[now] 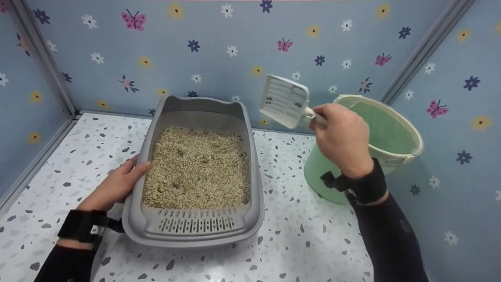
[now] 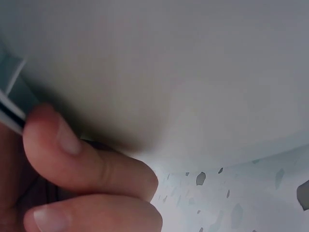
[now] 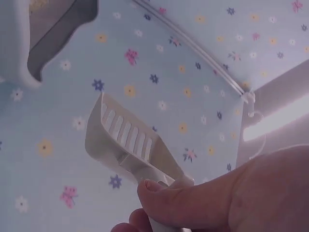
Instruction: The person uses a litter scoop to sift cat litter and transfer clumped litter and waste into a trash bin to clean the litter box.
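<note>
A grey litter box holds tan pellet litter with a few darker clumps on its surface. My left hand grips the box's left rim, thumb on top. In the left wrist view, curled fingers show beside the pale outer wall of the box. Up in the air, right of the box, my right hand holds a white slotted litter scoop by its handle. The scoop's head points left, and no litter shows in it. In the right wrist view, the thumb lies along the scoop's handle.
Behind and below the right hand stands a green bucket with a cream rim, partly hidden by the hand and arm. The floor is white with grey speckles. Flower-patterned panels enclose the back and both sides.
</note>
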The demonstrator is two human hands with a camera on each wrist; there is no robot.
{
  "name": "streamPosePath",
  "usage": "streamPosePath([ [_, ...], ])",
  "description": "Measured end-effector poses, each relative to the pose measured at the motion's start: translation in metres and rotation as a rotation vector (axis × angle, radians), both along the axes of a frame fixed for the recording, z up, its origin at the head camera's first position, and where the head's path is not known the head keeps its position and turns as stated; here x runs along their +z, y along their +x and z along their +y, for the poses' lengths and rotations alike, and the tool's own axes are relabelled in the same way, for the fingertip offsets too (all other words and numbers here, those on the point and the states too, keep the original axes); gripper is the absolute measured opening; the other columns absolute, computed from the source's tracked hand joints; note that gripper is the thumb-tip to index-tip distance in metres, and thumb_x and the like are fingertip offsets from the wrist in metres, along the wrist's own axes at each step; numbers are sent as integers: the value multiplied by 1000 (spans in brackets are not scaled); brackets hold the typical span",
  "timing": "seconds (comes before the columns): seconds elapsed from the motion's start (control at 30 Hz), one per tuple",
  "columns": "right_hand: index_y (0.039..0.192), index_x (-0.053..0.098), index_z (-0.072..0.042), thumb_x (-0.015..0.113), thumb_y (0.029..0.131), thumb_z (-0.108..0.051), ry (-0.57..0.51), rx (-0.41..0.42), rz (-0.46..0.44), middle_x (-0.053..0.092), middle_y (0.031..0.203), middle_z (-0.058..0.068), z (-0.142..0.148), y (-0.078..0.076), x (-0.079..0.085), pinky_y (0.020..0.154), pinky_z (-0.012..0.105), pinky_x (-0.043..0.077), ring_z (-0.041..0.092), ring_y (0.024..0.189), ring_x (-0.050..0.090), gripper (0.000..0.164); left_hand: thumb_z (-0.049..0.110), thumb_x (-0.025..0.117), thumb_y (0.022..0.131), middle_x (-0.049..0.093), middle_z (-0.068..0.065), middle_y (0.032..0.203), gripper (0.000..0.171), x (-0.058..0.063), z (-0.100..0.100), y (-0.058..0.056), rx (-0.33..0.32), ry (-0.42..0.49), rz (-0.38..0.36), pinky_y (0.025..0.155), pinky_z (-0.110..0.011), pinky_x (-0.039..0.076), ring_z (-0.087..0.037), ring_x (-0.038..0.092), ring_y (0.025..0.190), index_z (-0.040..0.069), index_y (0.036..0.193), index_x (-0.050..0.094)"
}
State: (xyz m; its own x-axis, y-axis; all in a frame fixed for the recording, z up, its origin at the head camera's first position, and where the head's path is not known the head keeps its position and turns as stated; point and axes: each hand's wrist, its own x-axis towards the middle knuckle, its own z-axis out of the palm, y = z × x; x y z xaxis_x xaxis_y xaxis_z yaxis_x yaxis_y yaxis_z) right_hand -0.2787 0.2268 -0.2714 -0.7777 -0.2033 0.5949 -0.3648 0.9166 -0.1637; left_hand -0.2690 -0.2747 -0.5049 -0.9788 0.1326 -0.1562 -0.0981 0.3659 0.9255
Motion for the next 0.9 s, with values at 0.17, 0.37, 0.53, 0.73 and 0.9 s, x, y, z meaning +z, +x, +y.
streamPosePath([
  [0.17,110,83,-5,81,100,-11,129,117,-33,81,98,10,-45,-9,-24,57,44,61,29,72,73,12,65,47,115,64,-36,139,88,0,0,1,1,3,2,72,-50,68,-31,77,94,24,182,6],
  [0.37,107,84,-7,74,100,-4,280,220,-66,77,89,6,-86,-21,-50,51,43,58,25,68,70,13,65,47,115,66,-35,135,89,2,1,1,6,-3,4,69,-49,68,-30,77,91,23,182,6],
  [0.53,97,82,-6,73,92,6,356,272,-51,74,80,6,-112,-33,-67,50,45,57,26,64,68,17,64,47,115,67,-34,133,89,2,0,1,1,10,6,69,-51,68,-31,78,90,22,182,6],
  [0.73,93,80,-8,72,95,3,521,273,-4,75,82,7,-143,-50,-90,53,45,59,26,67,71,14,63,48,116,69,-33,129,88,0,0,1,-5,25,13,68,-50,69,-32,79,89,22,182,6],
  [0.9,96,83,-12,70,107,-11,670,260,68,77,87,5,-166,-65,-107,62,39,61,23,75,73,17,64,48,115,71,-24,111,87,0,1,0,-8,22,10,63,-47,67,-27,76,80,25,182,7],
])
